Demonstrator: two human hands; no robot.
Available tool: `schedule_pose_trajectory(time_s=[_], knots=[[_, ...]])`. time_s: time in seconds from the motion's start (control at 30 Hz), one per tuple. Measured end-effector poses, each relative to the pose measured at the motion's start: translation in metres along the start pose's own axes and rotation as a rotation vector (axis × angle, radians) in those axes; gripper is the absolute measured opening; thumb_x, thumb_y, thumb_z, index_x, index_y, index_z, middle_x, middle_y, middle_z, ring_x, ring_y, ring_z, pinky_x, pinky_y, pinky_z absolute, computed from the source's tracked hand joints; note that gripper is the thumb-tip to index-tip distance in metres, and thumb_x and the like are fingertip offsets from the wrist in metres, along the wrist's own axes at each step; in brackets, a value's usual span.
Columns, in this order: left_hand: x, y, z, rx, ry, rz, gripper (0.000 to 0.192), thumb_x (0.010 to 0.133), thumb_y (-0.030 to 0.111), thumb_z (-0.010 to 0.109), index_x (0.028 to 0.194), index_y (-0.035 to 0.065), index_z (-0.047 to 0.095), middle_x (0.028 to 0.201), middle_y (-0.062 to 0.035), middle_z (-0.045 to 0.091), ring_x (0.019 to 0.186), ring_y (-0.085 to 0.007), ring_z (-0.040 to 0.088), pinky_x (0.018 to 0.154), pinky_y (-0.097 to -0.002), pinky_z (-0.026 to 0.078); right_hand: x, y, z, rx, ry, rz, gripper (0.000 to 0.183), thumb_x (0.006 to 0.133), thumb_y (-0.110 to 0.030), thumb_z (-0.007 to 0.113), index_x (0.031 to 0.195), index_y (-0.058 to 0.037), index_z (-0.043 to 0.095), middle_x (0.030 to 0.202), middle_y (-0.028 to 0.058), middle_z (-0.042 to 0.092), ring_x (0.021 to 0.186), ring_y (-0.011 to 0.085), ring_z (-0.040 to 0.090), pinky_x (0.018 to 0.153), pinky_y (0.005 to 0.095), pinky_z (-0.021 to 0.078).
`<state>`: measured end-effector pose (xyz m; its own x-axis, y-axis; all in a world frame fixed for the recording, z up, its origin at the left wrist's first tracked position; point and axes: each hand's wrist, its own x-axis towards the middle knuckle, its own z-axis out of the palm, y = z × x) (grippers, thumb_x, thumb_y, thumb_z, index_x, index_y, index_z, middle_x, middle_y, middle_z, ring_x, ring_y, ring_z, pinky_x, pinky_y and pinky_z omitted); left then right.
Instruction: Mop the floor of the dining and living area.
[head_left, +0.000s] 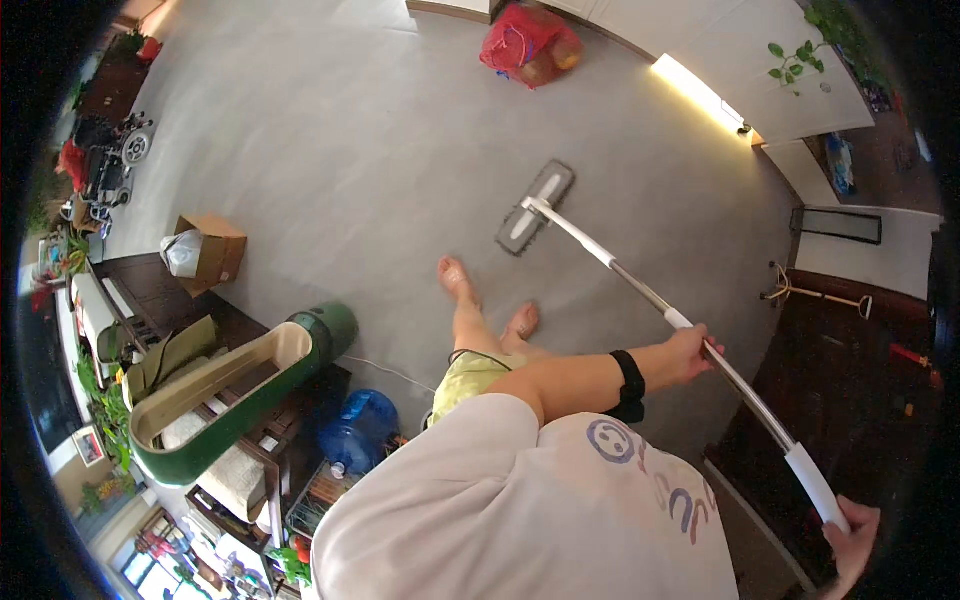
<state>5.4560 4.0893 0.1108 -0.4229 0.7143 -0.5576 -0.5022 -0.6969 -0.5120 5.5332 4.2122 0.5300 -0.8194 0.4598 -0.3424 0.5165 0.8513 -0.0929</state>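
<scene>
A flat mop with a grey pad (535, 208) and a long white-and-metal handle (649, 294) lies across the view, its pad flat on the grey floor in front of my bare feet. My left hand (694, 354), with a black band on that forearm, reaches across my body and is closed around the middle of the handle, just past a white collar. At the lower right, my right hand (853, 534) holds the white grip (817, 487) at the handle's top end.
A red mesh bag (532, 46) of round things sits by white cabinets. Left are an open cardboard box (223, 247), a wheelchair (112, 161), a green loop-shaped appliance (247, 420) and a blue water jug (360, 429). A white cord (394, 371) crosses the floor. A walking cane (825, 297) is at right.
</scene>
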Motion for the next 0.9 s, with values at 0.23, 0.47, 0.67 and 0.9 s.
schedule_pose_trajectory(time_s=[0.23, 0.47, 0.67, 0.9], knots=[[-0.039, 0.146, -0.032, 0.214, -0.020, 0.431, 0.011, 0.080, 0.011, 0.040, 0.079, 0.0003, 0.040, 0.066, -0.0128, 0.047, 0.061, -0.0260, 0.052, 0.059, -0.0427, 0.048, 0.064, -0.043, 0.089, -0.128, -0.266, -0.360, 0.042, 0.056, -0.009, 0.069, 0.096, 0.0008, 0.060, 0.076, 0.0137, 0.060, 0.052, 0.0138, 0.054, 0.051, 0.0226, 0.0441], [-0.169, 0.366, -0.105, 0.209, 0.432, 0.925, 0.032, 0.086, 0.030, 0.042, 0.079, -0.0008, 0.044, 0.064, -0.0108, 0.048, 0.053, -0.0245, 0.053, 0.052, -0.0365, 0.049, 0.040, -0.225, 0.287, 0.082, -0.636, -0.581, 0.039, 0.067, -0.014, 0.065, 0.103, -0.0023, 0.056, 0.071, 0.0134, 0.062, 0.063, 0.0072, 0.054, 0.057, 0.0236, 0.0443], [-0.256, 0.499, -0.094, 0.193, 0.443, 1.114, 0.035, 0.086, 0.033, 0.044, 0.091, -0.0010, 0.043, 0.068, -0.0136, 0.048, 0.057, -0.0279, 0.053, 0.057, -0.0420, 0.050, 0.025, -0.368, 0.370, 0.368, -0.707, -0.673, 0.039, 0.070, -0.014, 0.062, 0.106, -0.0002, 0.054, 0.061, 0.0037, 0.055, 0.055, 0.0039, 0.047, 0.048, 0.0202, 0.0388], [-0.210, 0.463, -0.066, 0.342, 0.410, 0.778, 0.014, 0.081, 0.012, 0.040, 0.091, 0.0019, 0.038, 0.072, -0.0173, 0.048, 0.061, -0.0309, 0.053, 0.054, -0.0484, 0.048, 0.031, -0.289, 0.245, 0.163, -0.425, -0.567, 0.035, 0.066, -0.009, 0.066, 0.099, -0.0031, 0.059, 0.080, 0.0095, 0.064, 0.068, 0.0076, 0.055, 0.061, 0.0226, 0.0442]])
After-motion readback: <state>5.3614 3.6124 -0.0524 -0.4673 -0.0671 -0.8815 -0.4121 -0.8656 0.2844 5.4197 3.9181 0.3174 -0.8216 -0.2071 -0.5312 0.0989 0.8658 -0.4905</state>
